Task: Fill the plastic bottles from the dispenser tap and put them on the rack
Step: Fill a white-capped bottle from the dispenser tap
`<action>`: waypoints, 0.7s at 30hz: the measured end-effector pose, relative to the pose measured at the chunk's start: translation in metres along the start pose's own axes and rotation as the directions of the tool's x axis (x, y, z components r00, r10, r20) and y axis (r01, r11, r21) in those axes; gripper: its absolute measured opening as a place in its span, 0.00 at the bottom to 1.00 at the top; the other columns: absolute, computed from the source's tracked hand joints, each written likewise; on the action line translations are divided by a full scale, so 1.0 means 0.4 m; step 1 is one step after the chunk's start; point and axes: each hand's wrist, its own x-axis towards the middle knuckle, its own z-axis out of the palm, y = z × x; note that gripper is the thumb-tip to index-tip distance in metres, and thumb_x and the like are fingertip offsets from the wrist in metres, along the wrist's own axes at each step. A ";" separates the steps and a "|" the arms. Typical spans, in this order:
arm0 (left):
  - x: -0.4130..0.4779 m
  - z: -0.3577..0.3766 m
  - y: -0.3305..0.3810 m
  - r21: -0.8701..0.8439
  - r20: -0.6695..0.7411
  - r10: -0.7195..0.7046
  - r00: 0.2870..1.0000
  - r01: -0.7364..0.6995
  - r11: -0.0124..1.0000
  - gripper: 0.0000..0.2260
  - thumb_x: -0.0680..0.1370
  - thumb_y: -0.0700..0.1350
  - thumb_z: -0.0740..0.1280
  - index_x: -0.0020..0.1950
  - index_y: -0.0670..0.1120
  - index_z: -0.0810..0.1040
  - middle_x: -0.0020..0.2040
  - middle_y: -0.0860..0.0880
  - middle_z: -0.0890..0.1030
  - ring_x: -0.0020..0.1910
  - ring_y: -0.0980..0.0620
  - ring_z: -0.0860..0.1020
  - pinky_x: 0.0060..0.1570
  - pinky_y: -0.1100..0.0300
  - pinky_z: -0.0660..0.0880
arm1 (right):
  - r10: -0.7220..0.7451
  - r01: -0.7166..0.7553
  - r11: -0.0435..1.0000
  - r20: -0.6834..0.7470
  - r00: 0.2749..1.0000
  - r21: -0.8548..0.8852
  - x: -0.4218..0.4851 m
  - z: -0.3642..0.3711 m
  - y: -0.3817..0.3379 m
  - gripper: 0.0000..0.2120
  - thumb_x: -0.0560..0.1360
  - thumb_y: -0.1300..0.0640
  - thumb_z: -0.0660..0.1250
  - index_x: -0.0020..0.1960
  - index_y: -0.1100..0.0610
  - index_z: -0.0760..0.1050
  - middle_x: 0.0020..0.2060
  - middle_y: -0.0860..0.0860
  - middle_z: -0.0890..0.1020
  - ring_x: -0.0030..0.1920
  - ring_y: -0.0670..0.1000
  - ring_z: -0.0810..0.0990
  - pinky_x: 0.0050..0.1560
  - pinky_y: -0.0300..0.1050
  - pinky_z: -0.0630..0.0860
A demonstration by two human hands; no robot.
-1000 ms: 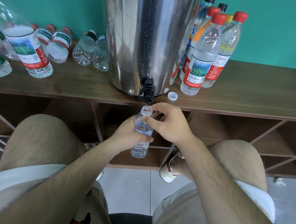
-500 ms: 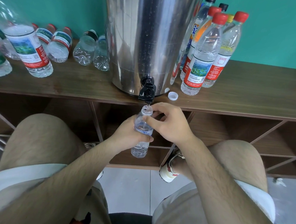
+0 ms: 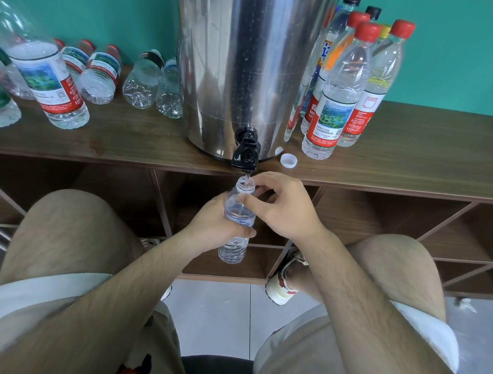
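Note:
A small clear plastic bottle [image 3: 233,251] without a cap hangs upright, its mouth right under the black tap [image 3: 246,154] of the steel dispenser [image 3: 248,55]. A thin stream of water runs from the tap into the bottle's mouth. My left hand [image 3: 216,224] grips the bottle round its middle. My right hand [image 3: 284,208] pinches the bottle's shoulder with thumb and fingers just below the neck. The bottle's white cap [image 3: 288,160] lies on the wooden rack top [image 3: 416,158] to the right of the tap.
Capped filled bottles [image 3: 334,105] stand right of the dispenser. Several empty bottles [image 3: 143,83] lie or stand on the left. Open rack compartments [image 3: 383,222] sit below the top. My knees flank the bottle; tiled floor below.
Almost nothing: both hands keep the bottle under the tap while water runs in.

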 end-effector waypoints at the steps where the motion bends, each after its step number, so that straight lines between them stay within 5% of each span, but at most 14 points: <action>1: 0.000 0.000 0.001 0.001 0.001 0.002 1.000 -0.002 1.000 0.34 0.71 0.42 0.81 0.74 0.49 0.72 0.66 0.49 0.80 0.65 0.48 0.79 0.69 0.44 0.75 | -0.002 0.002 1.000 0.000 1.000 -0.001 0.000 0.000 0.000 0.10 0.75 0.54 0.76 0.56 0.51 0.86 0.47 0.41 0.84 0.47 0.43 0.82 0.43 0.32 0.73; 21: -0.008 -0.002 0.008 -0.015 0.004 -0.007 1.000 0.007 1.000 0.33 0.71 0.41 0.81 0.73 0.49 0.73 0.66 0.48 0.81 0.65 0.48 0.79 0.69 0.44 0.75 | -0.010 0.010 1.000 -0.005 1.000 -0.004 -0.001 0.000 -0.002 0.10 0.75 0.55 0.76 0.56 0.52 0.86 0.47 0.42 0.85 0.47 0.44 0.82 0.44 0.33 0.74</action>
